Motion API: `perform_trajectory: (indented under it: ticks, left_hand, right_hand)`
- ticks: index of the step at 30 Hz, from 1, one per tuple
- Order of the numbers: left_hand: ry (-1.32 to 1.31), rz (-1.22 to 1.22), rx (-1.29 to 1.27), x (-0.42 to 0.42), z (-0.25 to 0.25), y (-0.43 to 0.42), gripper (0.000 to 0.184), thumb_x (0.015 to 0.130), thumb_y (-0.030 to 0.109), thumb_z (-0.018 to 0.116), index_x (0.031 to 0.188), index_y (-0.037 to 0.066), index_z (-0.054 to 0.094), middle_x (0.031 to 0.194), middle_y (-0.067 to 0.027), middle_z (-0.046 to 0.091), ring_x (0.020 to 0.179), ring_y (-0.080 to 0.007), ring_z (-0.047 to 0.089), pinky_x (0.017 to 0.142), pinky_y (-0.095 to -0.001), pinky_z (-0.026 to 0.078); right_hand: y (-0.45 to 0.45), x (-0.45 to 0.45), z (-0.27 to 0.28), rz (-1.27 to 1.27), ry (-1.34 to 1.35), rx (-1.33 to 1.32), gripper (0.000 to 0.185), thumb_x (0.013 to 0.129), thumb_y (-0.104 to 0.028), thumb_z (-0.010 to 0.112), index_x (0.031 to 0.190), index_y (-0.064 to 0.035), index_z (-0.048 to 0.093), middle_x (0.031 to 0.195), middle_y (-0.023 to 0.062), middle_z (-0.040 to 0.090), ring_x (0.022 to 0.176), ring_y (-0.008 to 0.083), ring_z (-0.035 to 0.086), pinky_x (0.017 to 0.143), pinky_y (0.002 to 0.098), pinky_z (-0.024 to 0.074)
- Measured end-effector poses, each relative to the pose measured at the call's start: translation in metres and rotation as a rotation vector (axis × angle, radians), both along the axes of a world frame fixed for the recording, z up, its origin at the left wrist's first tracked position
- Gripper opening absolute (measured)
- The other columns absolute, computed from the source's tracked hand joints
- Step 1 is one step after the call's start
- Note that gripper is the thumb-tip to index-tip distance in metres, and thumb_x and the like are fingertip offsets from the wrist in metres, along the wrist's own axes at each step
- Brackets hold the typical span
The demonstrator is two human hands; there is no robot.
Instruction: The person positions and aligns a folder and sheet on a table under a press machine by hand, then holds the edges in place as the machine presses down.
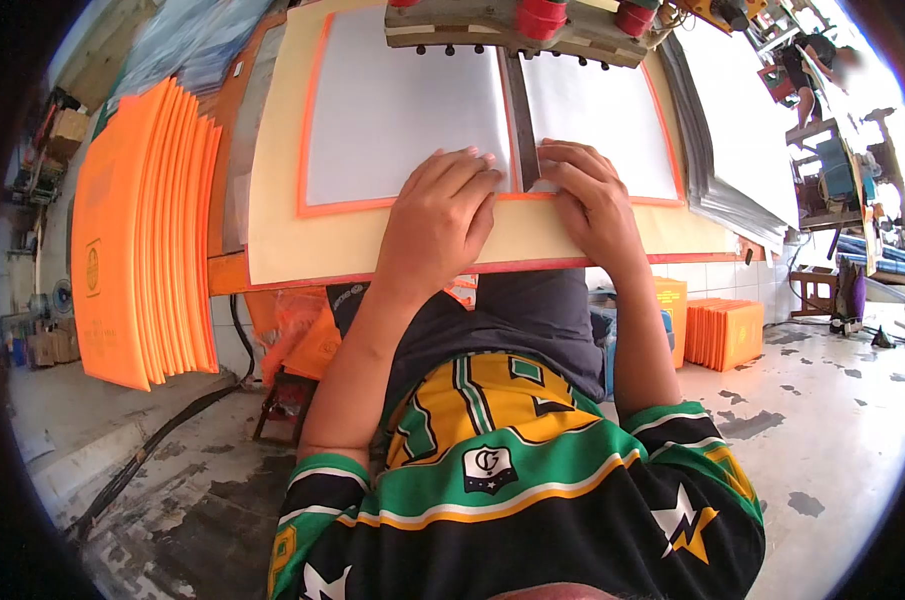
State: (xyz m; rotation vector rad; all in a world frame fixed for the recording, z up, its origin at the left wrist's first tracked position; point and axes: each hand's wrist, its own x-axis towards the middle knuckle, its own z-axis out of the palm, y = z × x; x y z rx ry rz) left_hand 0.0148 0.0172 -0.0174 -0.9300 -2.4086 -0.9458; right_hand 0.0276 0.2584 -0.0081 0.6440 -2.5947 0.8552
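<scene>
An orange folder cover [304, 185] lies spread out on a cream board, with translucent whitish plastic sheets [402, 100] over both halves. Down its middle runs a dark narrow metal bar [520, 125], under the machine head [462, 30]. My left hand [440, 212] rests on the left sheet near the front edge, fingers laid out flat and close together. Just right of the bar's near end, my right hand [594, 205] lies on the right sheet with slightly bent fingers spread apart. Neither hand appears to hold anything; my thumbs are partly hidden.
Orange folders [147, 240] stand stacked at the left, beside clear plastic sheets [187, 45]. A pile of sheets [732, 120] lies at the right. More orange folders [724, 333] stand on the floor. A cable [162, 430] crosses the floor. Another person [812, 70] is at the far right.
</scene>
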Motion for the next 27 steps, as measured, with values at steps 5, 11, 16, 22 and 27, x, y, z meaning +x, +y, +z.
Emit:
perform_trajectory:
  ticks: [5, 11, 16, 22, 27]
  left_hand:
    - [-0.02, 0.029, -0.119, 0.002, -0.002, -0.001, 0.04, 0.102, 0.026, 0.071, 0.136, 0.005, 0.069, 0.144, -0.0155, 0.068, 0.139, -0.0351, 0.06, 0.124, -0.0525, 0.042]
    - [0.013, 0.125, -0.219, 0.003, -0.007, 0.0, 0.048, 0.105, 0.037, 0.067, 0.143, 0.008, 0.067, 0.153, -0.0104, 0.064, 0.148, -0.0283, 0.054, 0.128, -0.0581, 0.033]
    - [-0.013, 0.135, -0.197, 0.002, -0.009, 0.0, 0.043, 0.104, 0.03, 0.069, 0.142, 0.01, 0.068, 0.153, -0.0079, 0.065, 0.147, -0.0271, 0.056, 0.126, -0.0572, 0.036]
    - [-0.007, 0.124, -0.153, 0.002, -0.009, 0.001, 0.036, 0.101, 0.021, 0.071, 0.135, 0.009, 0.071, 0.149, -0.0107, 0.067, 0.146, -0.0295, 0.057, 0.125, -0.0572, 0.038]
    - [0.02, 0.038, -0.097, 0.004, -0.003, -0.002, 0.019, 0.098, 0.016, 0.072, 0.114, 0.005, 0.074, 0.146, -0.014, 0.067, 0.144, -0.0344, 0.057, 0.124, -0.0588, 0.039]
  right_hand:
    - [-0.006, 0.001, 0.0, -0.114, 0.023, -0.019, 0.038, 0.089, -0.004, 0.063, 0.125, -0.0055, 0.073, 0.139, 0.0153, 0.071, 0.137, 0.036, 0.062, 0.118, 0.05, 0.046]
    - [-0.005, 0.0, -0.004, -0.215, 0.098, 0.093, 0.03, 0.1, -0.01, 0.065, 0.127, -0.0055, 0.075, 0.145, 0.0152, 0.07, 0.143, 0.0346, 0.059, 0.119, 0.0502, 0.0447]
    - [-0.001, -0.005, -0.012, -0.27, 0.085, 0.064, 0.024, 0.099, -0.011, 0.067, 0.12, -0.0048, 0.078, 0.142, 0.0142, 0.073, 0.141, 0.0324, 0.062, 0.118, 0.0495, 0.0457]
    - [0.001, -0.003, -0.012, -0.243, 0.095, 0.034, 0.021, 0.095, -0.01, 0.071, 0.114, -0.0042, 0.078, 0.139, 0.0142, 0.074, 0.138, 0.0334, 0.063, 0.117, 0.0494, 0.0472]
    - [-0.001, 0.006, -0.002, -0.109, 0.128, 0.018, 0.015, 0.092, -0.009, 0.07, 0.104, -0.0048, 0.077, 0.136, 0.0136, 0.074, 0.135, 0.0354, 0.064, 0.115, 0.051, 0.0481]
